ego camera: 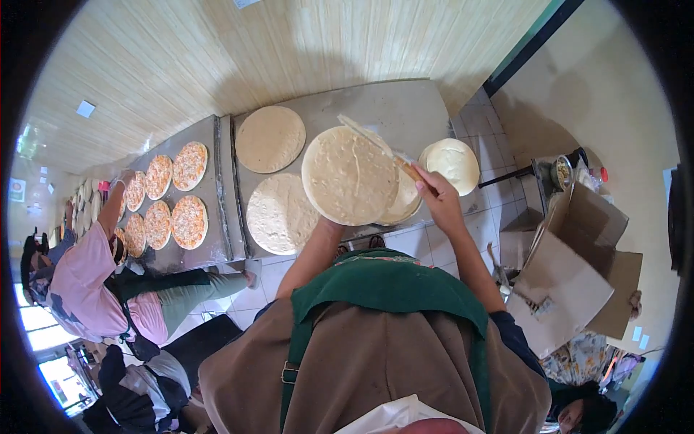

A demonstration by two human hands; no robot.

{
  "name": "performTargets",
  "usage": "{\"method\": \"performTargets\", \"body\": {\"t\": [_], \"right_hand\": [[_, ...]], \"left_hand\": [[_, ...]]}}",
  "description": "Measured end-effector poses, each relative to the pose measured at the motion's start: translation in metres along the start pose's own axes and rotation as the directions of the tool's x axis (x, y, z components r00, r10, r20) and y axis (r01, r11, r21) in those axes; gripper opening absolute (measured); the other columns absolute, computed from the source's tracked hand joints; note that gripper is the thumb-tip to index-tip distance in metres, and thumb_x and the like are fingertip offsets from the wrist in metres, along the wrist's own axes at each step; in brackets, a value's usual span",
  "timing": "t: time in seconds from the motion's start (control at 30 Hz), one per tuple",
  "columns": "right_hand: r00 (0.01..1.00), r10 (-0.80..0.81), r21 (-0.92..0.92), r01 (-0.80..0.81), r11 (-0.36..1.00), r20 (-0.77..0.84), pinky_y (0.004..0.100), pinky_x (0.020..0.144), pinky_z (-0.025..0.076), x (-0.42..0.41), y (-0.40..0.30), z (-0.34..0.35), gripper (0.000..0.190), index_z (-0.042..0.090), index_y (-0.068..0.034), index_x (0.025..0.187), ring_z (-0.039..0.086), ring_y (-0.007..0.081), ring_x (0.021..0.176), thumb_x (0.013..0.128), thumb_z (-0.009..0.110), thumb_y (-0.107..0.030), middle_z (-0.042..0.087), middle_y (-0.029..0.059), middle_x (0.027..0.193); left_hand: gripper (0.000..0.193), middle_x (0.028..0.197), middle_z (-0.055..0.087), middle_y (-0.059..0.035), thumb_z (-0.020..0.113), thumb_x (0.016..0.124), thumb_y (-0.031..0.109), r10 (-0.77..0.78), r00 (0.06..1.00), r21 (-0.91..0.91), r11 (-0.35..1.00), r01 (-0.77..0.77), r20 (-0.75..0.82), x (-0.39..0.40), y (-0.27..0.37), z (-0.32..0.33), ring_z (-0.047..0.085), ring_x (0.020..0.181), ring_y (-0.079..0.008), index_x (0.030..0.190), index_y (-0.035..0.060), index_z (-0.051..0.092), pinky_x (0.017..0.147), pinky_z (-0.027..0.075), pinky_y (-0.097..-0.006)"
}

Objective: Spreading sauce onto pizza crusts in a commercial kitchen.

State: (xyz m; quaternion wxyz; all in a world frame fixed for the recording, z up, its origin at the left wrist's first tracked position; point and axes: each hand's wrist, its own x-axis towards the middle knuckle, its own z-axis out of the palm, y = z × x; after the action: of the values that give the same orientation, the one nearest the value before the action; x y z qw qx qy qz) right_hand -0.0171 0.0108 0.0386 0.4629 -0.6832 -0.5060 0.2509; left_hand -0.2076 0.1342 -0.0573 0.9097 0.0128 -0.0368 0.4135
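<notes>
My left hand holds up a round flat pizza base from beneath, and its fingers are hidden under the disc. Pale bumps and a light streak mark the top of this base. In my right hand is a wooden-handled tool, its long pale blade or head lying over the base's upper right edge. Whether it is a spatula or a brush I cannot tell. Partly behind the raised base sits another disc. Two bases lie at the left, one farther back and one nearer.
A paler stack of rounds stands at the metal table's right end. On the adjoining left table, several topped pizzas lie beside a co-worker in a pink shirt. An open cardboard box stands at the right.
</notes>
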Motion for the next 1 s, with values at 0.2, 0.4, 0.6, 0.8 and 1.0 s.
{"method": "performTargets", "body": {"t": [0.2, 0.4, 0.6, 0.8, 1.0], "right_hand": [[0.999, 0.038, -0.272, -0.045, 0.961, -0.030, 0.0299, 0.063, 0.043, -0.018, -0.041, 0.004, 0.037, 0.059, -0.018, 0.125, 0.053, 0.0182, 0.066, 0.089, 0.059, -0.022, 0.049, 0.0064, 0.075], [0.997, -0.038, -0.456, 0.005, 0.890, -0.062, 0.0354, 0.062, 0.045, -0.036, -0.056, 0.010, 0.037, 0.059, -0.021, 0.125, 0.055, 0.0241, 0.068, 0.088, 0.059, -0.022, 0.050, 0.0075, 0.078], [0.977, 0.026, -0.219, -0.073, 0.973, -0.211, 0.0364, 0.062, 0.046, -0.035, -0.049, -0.004, 0.036, 0.058, -0.016, 0.125, 0.055, 0.0263, 0.067, 0.089, 0.058, -0.022, 0.053, 0.0086, 0.081], [0.979, -0.070, -0.414, -0.015, 0.910, -0.189, 0.0368, 0.063, 0.047, -0.042, -0.069, 0.007, 0.036, 0.057, -0.014, 0.126, 0.058, 0.0263, 0.069, 0.090, 0.055, -0.019, 0.055, 0.0100, 0.081], [0.981, 0.024, -0.403, -0.101, 0.909, -0.191, 0.0381, 0.061, 0.047, -0.040, -0.070, -0.006, 0.036, 0.057, -0.018, 0.126, 0.059, 0.0270, 0.069, 0.090, 0.055, -0.021, 0.055, 0.0100, 0.083]], "left_hand": [[0.061, 0.137, 0.046, -0.0110, 0.041, 0.091, 0.052, -0.057, 0.998, -0.058, 0.997, 0.057, 0.006, 0.002, -0.016, 0.004, 0.048, 0.122, -0.0312, 0.139, 0.0137, 0.037, 0.099, 0.044, -0.0485], [0.064, 0.139, 0.043, -0.0107, 0.042, 0.091, 0.053, -0.161, 0.985, 0.003, 0.987, 0.161, 0.067, 0.017, -0.022, 0.002, 0.048, 0.122, -0.0310, 0.141, 0.0160, 0.032, 0.099, 0.043, -0.0484], [0.060, 0.136, 0.045, -0.0100, 0.040, 0.093, 0.051, 0.016, 0.993, 0.496, 0.867, 0.044, -0.115, 0.019, -0.034, 0.052, 0.048, 0.121, -0.0287, 0.140, 0.0147, 0.034, 0.098, 0.044, -0.0461], [0.086, 0.140, 0.042, -0.0103, 0.034, 0.080, 0.077, -0.069, 0.992, 0.364, 0.926, 0.103, -0.105, 0.028, -0.041, 0.013, 0.046, 0.124, -0.0318, 0.144, 0.0192, 0.028, 0.102, 0.040, -0.0499], [0.078, 0.140, 0.042, -0.0107, 0.035, 0.086, 0.070, -0.245, 0.949, -0.097, 0.958, 0.268, 0.198, 0.027, -0.041, 0.013, 0.046, 0.123, -0.0321, 0.143, 0.0180, 0.029, 0.102, 0.040, -0.0498]]}}
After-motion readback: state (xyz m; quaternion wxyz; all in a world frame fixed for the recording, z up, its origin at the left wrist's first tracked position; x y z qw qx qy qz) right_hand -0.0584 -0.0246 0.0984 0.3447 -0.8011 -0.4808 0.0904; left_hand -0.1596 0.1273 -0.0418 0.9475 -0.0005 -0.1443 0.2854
